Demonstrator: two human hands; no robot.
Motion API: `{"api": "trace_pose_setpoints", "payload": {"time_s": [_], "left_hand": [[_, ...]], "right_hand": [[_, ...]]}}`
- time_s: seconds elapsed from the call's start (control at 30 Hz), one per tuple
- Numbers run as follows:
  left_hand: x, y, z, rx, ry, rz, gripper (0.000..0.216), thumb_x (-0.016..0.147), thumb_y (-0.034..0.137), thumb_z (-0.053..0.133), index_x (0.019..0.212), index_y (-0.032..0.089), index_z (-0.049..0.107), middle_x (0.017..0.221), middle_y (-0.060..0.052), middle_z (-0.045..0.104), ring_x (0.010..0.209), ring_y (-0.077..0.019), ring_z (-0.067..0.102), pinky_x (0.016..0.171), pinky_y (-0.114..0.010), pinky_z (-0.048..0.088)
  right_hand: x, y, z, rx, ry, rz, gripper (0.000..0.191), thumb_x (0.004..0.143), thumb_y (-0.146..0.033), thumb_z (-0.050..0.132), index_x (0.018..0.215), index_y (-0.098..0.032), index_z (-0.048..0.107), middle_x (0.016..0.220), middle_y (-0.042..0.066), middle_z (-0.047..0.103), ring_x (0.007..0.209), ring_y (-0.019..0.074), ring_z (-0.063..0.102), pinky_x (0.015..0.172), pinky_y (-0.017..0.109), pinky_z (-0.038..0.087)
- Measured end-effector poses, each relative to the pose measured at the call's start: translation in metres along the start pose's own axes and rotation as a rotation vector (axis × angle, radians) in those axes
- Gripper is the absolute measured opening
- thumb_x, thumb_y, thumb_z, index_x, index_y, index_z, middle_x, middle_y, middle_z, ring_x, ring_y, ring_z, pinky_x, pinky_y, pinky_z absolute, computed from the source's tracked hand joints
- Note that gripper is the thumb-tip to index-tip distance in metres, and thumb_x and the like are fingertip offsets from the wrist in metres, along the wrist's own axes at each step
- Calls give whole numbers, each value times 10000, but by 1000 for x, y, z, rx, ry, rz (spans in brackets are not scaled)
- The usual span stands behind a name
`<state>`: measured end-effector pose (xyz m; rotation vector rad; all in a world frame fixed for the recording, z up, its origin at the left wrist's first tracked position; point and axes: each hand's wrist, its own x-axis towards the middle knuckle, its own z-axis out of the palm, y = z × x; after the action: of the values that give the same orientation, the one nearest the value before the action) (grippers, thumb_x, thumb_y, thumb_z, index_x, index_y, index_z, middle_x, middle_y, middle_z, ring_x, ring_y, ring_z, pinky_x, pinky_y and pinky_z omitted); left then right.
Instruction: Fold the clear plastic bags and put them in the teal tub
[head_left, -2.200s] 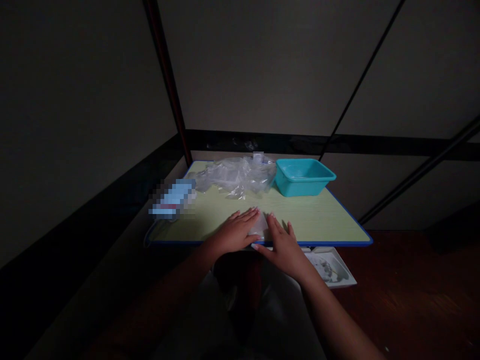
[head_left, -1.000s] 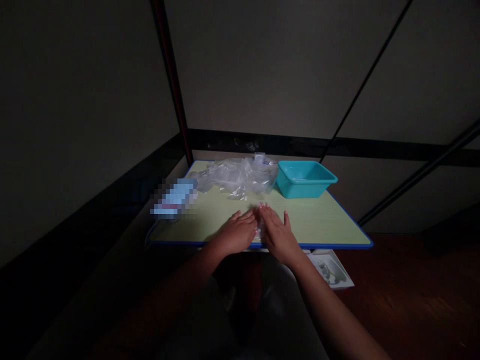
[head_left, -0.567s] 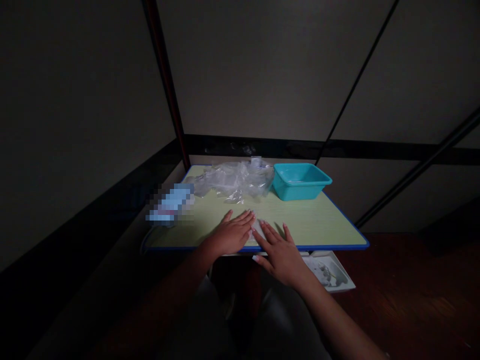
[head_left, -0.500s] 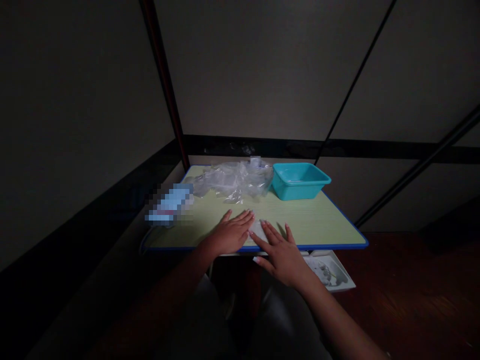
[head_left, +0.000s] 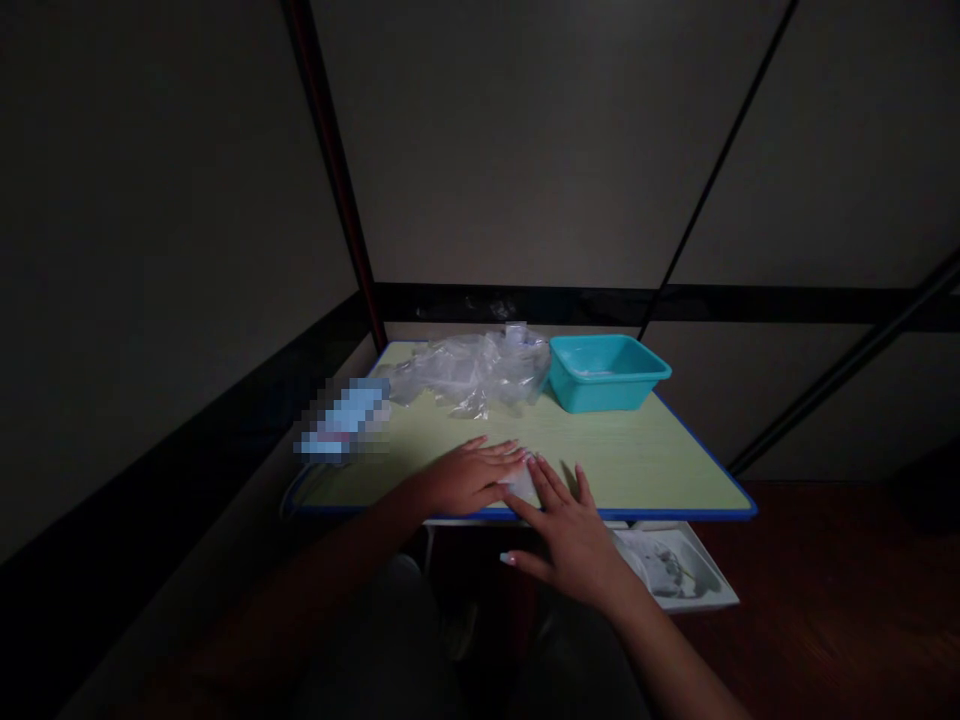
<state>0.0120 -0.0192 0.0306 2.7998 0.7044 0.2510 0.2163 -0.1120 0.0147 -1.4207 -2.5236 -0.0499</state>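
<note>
A small, flat, whitish piece (head_left: 523, 484), perhaps a little plastic bag, lies near the front edge of the pale yellow table (head_left: 630, 470). My left hand (head_left: 469, 478) rests flat across its left side, fingers stretched to the right. On the other side my right hand (head_left: 566, 525) lies with fingers spread, the fingertips touching the piece and the thumb out past the table edge. Both hands cover part of it, so its full outline is hidden. Neither hand grips anything.
Crumpled clear plastic bags (head_left: 480, 370) lie at the back of the table. To their right stands a turquoise plastic basin (head_left: 607, 392). A blurred light-blue object (head_left: 345, 415) sits at the left edge. Below the tabletop, an open white drawer (head_left: 694, 575) holds small items.
The view has shifted slightly, so the table sits a little lower. My left hand has turned flatter, its fingers pointing more to the right over the whitish piece; my right hand stays spread beside it.
</note>
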Motion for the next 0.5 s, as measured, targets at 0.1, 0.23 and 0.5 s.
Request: {"api": "trace_pose_setpoints", "payload": {"time_s": [0.1, 0.23, 0.5], "left_hand": [[7, -2, 2, 26, 23, -56, 459, 964, 319, 301, 1420, 277, 286, 1477, -34, 313, 1393, -167, 201, 1118, -456, 145], [13, -4, 3, 76, 74, -100, 461, 967, 315, 280, 1424, 255, 279, 1482, -41, 301, 1397, -174, 188, 1122, -488, 105], [13, -14, 9, -7, 172, -172, 514, 979, 415, 146, 1455, 226, 191, 1504, -56, 248, 1400, -165, 174, 1141, -458, 83]], "right_hand": [[1, -1, 0, -6, 8, 8, 779, 738, -573, 623, 1415, -365, 299, 1524, 126, 135, 1381, 363, 127, 1042, 652, 35], [-1, -1, 1, 21, -5, -33, 735, 803, -541, 558, 1438, -332, 252, 1525, 96, 135, 1384, 318, 164, 1058, 639, 10], [18, -6, -5, 34, 85, -39, 698, 895, -503, 401, 1473, -203, 151, 1525, 81, 127, 1403, 242, 107, 1099, 561, -55]]}}
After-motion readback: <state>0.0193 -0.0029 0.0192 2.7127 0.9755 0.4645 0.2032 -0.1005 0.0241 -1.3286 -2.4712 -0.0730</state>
